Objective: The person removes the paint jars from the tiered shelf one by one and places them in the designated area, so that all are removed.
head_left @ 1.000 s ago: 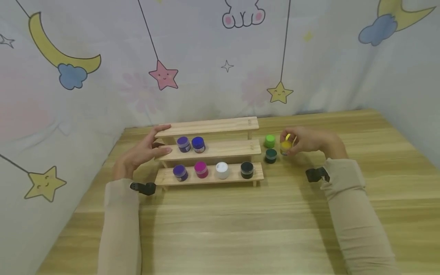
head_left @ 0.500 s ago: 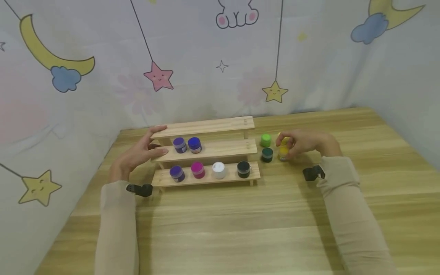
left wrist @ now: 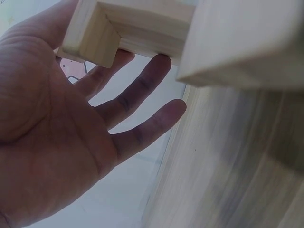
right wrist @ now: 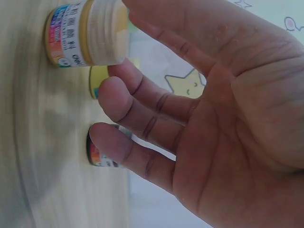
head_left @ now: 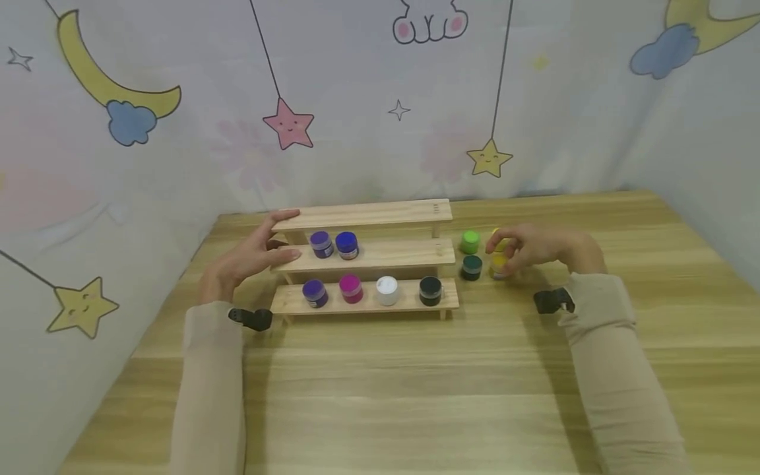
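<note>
- Fingers of the right hand (head_left: 537, 245) are parted and loosely bent, thumb and fingertips at the near yellow jar (head_left: 498, 267); whether any of them touches its lid, I cannot tell.
- That near yellow jar stands upright on the table (head_left: 386, 389), just beneath these fingers.
- Behind it, partly hidden by the same fingers, is a far yellow jar (head_left: 501, 245).
- Just left of the right fingertips stand a light green jar (head_left: 470, 241) and, nearer the person, a dark green jar (head_left: 472, 268).
- Fingers of the left hand (head_left: 246, 257) are spread apart at the left end of a three-step wooden rack (head_left: 398, 253), the index finger resting on the top step, the thumb on the middle one.
- To the right of the left thumb, a violet jar (head_left: 321, 244) and a blue jar (head_left: 347, 245) sit side by side on the middle step.
- Nearer the person than the left fingers, the bottom step carries, left to right, a purple jar (head_left: 315, 293), a magenta jar (head_left: 351, 289), a white jar (head_left: 387, 290) and a black jar (head_left: 430, 291).
- Beyond both hands' fingers hangs a pale printed cloth (head_left: 356, 72).
</note>
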The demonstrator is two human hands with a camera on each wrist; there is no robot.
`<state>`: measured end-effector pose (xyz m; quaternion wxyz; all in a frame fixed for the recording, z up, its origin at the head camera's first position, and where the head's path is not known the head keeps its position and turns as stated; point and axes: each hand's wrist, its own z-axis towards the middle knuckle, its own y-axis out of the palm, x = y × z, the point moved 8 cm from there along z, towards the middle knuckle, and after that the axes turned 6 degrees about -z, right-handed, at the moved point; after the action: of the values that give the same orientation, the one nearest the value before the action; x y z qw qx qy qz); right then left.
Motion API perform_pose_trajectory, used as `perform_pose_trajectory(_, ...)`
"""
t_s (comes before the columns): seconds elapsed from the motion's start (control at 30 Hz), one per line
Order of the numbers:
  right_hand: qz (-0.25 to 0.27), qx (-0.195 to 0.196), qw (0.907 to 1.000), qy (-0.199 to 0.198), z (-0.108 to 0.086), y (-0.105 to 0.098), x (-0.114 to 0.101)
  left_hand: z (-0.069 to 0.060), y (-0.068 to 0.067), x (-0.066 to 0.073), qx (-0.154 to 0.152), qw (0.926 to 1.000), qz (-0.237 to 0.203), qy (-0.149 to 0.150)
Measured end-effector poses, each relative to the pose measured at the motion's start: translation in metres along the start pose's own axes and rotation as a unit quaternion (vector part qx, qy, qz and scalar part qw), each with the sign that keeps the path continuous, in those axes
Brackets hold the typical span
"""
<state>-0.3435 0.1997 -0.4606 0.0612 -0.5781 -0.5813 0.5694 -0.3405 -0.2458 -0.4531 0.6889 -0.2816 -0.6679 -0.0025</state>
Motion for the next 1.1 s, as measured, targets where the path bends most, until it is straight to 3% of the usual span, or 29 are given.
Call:
perform_pose_trajectory(0.4,-0.038,0.019,0.9989,-0.021,0.0,-0.007,-0.022,-0.009,-0.005,-0.007,0.013,0.9999,0.003,-0.006)
perform_pose_trajectory(0.73,-0.049,0.036,0.9955,-0.072,0.003,-0.008,-0.062,-0.015,-0.007,-0.012,0.021,0.9998,-0.004,-0.002)
perform_pose_trajectory(0.93,-0.073,0.046,0.988,-0.128,-0.002,-0.003,-0.092,-0.011,-0.004,-0.008,0.017,0.9998,-0.001,-0.002)
perform_pose_trajectory(1.1,-0.079,0.038,0.9839,-0.155,-0.002,0.005,-0.108,0.001,0.0,-0.001,0.01,0.9999,-0.006,0.003)
